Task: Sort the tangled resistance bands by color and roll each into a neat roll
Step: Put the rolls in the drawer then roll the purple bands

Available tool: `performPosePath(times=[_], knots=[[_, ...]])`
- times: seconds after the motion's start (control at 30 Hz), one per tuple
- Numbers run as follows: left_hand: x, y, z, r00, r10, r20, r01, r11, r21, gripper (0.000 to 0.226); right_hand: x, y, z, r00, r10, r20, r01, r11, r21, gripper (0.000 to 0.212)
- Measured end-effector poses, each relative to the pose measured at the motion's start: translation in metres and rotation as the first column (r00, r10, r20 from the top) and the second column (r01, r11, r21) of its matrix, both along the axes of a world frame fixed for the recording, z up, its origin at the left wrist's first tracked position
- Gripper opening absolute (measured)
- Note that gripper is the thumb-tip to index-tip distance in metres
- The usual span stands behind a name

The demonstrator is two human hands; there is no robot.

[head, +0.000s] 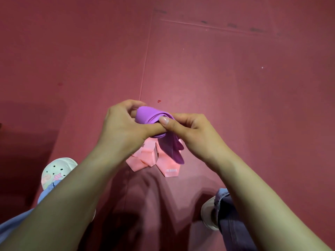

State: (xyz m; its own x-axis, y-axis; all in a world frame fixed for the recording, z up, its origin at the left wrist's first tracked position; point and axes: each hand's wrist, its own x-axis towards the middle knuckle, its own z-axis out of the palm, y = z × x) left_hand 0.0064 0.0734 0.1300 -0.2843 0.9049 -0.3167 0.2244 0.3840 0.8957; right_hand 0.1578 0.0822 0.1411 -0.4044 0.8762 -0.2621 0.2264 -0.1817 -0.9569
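Purple band partly rolled; pink band not yet rolled.
I am curling my left hand's fingers round the roll's 9 o'clock end and pinching its 3 o'clock end with my right hand; the tail is hanging toward 6 o'clock, over the pink band lying crumpled on the floor.

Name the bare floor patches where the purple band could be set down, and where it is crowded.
Free: the floor beyond the left hand and right hand, either side of the seam; also right of the pink band, beyond the right shoe. Crowded: under the hands, where the pink band lies crumpled below the purple band's tail.
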Motion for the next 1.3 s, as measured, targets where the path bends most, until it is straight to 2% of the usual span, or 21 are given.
performPosePath(times=[0.13, 0.23, 0.33, 0.43, 0.63, 0.77, 0.83, 0.9, 0.97, 1.03, 1.1, 1.17, 1.3], knots=[[-0.003, 0.001, 0.003, 0.998, -0.052, 0.020, 0.053, 0.998, -0.043, 0.085, 0.002, 0.002, -0.003, 0.998, 0.001, 0.057, -0.002, 1.000, 0.017, 0.038], [-0.004, 0.002, 0.004, 0.997, -0.052, 0.059, 0.056, 0.996, -0.074, 0.082, 0.004, 0.003, -0.007, 0.988, -0.005, 0.155, -0.007, 0.997, 0.074, 0.034], [-0.008, 0.002, 0.006, 0.990, -0.049, 0.129, 0.064, 0.992, -0.113, 0.081, 0.004, 0.003, -0.010, 0.986, 0.039, 0.160, -0.053, 0.995, 0.079, 0.026], [-0.011, 0.002, 0.008, 0.975, -0.029, 0.220, 0.060, 0.988, -0.140, 0.097, 0.004, 0.003, -0.008, 0.981, 0.084, 0.176, -0.103, 0.989, 0.107, 0.024], [-0.010, 0.005, 0.011, 0.952, 0.067, 0.298, -0.033, 0.993, -0.116, 0.090, 0.009, 0.004, -0.006, 0.988, 0.150, -0.031, -0.150, 0.989, 0.003, 0.025], [-0.012, 0.006, 0.014, 0.945, 0.073, 0.320, -0.041, 0.993, -0.107, 0.089, 0.010, 0.006, -0.008, 0.986, 0.154, -0.067, -0.154, 0.988, 0.006, 0.033], [-0.011, 0.005, 0.015, 0.946, 0.062, 0.319, -0.027, 0.993, -0.112, 0.091, 0.008, 0.004, -0.009, 0.993, 0.120, -0.025, -0.118, 0.992, 0.048, 0.038], [-0.009, 0.004, 0.013, 0.950, 0.043, 0.309, -0.002, 0.991, -0.133, 0.091, 0.005, 0.004, -0.012, 0.996, 0.046, 0.079, -0.055, 0.991, 0.125, 0.043], [-0.007, 0.004, 0.011, 0.948, 0.045, 0.316, 0.000, 0.990, -0.141, 0.077, 0.002, 0.004, -0.014, 0.990, -0.033, 0.134, 0.010, 0.986, 0.166, 0.044], [-0.005, 0.004, 0.011, 0.941, 0.041, 0.336, -0.001, 0.993, -0.119, 0.072, 0.000, 0.005, -0.014, 0.983, -0.127, 0.131, 0.103, 0.978, 0.180, 0.042], [-0.003, 0.004, 0.011, 0.939, 0.024, 0.342, 0.008, 0.996, -0.091, 0.079, -0.001, 0.007, -0.014, 0.968, -0.211, 0.135, 0.183, 0.964, 0.195, 0.037], [0.000, 0.003, 0.012, 0.941, 0.021, 0.339, 0.005, 0.997, -0.075, 0.096, -0.001, 0.008, -0.015, 0.951, -0.265, 0.162, 0.223, 0.945, 0.238, 0.036], [0.006, 0.001, 0.011, 0.962, 0.080, 0.261, -0.069, 0.996, -0.054, 0.095, -0.001, 0.007, -0.015, 0.907, -0.348, 0.237, 0.252, 0.900, 0.357, 0.035]])
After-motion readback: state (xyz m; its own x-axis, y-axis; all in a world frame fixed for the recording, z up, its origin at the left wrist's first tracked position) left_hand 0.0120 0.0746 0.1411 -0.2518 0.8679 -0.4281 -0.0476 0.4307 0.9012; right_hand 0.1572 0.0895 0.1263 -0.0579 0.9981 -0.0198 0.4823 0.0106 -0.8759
